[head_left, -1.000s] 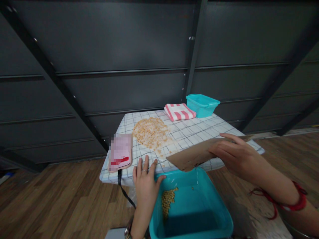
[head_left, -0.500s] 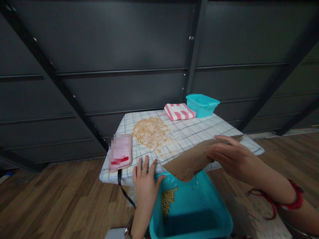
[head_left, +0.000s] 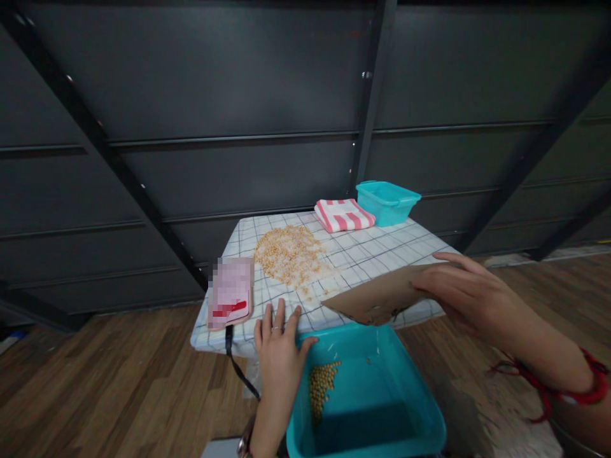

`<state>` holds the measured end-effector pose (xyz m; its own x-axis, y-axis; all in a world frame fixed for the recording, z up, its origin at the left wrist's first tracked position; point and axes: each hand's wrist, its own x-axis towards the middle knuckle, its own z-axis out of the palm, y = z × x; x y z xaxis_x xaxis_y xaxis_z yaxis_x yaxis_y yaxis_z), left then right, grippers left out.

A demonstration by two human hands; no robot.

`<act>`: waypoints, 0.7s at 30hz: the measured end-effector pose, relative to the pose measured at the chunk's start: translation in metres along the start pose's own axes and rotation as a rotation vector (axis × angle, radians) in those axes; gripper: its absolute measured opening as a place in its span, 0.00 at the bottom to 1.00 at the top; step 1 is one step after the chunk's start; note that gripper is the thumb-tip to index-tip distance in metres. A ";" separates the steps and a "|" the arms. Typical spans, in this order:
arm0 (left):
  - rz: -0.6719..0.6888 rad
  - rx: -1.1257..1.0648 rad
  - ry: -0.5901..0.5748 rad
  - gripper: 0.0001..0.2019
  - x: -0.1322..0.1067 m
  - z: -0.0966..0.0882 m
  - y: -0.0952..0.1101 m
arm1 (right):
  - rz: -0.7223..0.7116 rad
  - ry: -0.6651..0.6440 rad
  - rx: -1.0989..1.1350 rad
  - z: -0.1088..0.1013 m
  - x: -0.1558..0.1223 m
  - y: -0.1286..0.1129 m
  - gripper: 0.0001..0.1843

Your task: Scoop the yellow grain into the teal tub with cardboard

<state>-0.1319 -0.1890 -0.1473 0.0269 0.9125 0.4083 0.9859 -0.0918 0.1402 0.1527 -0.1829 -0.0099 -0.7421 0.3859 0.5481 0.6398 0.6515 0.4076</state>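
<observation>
My right hand grips a piece of brown cardboard, which is tilted above the front edge of the table and the far rim of a teal basin. My left hand lies with fingers spread on the checked tablecloth, its thumb at the basin's upper left corner. Inside the basin, soybeans are gathered along the left side. On the cloth beyond my left hand spreads a pile of soybeans mixed with white grains.
A phone in a pink case lies at the table's left edge, with a black strap hanging down. At the back are a folded pink-and-white striped towel and a smaller turquoise basket. A dark panelled wall stands behind.
My right hand has moved to the right and slightly up with the cardboard, whose near end has lifted from over the basin. My left hand has stayed in place.
</observation>
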 end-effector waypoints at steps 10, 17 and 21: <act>-0.006 0.018 -0.033 0.23 -0.003 0.001 0.000 | 0.058 -0.024 -0.049 0.016 -0.001 0.005 0.17; -0.063 0.005 -0.027 0.22 0.003 -0.011 0.013 | 0.122 -0.045 -0.031 0.024 -0.001 0.005 0.18; -0.068 -0.001 -0.019 0.23 0.004 -0.012 0.017 | 0.119 -0.023 -0.050 0.030 -0.005 0.006 0.18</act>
<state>-0.1168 -0.1911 -0.1328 -0.0372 0.9238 0.3811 0.9854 -0.0295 0.1677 0.1544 -0.1612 -0.0319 -0.6646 0.4737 0.5779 0.7322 0.5671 0.3772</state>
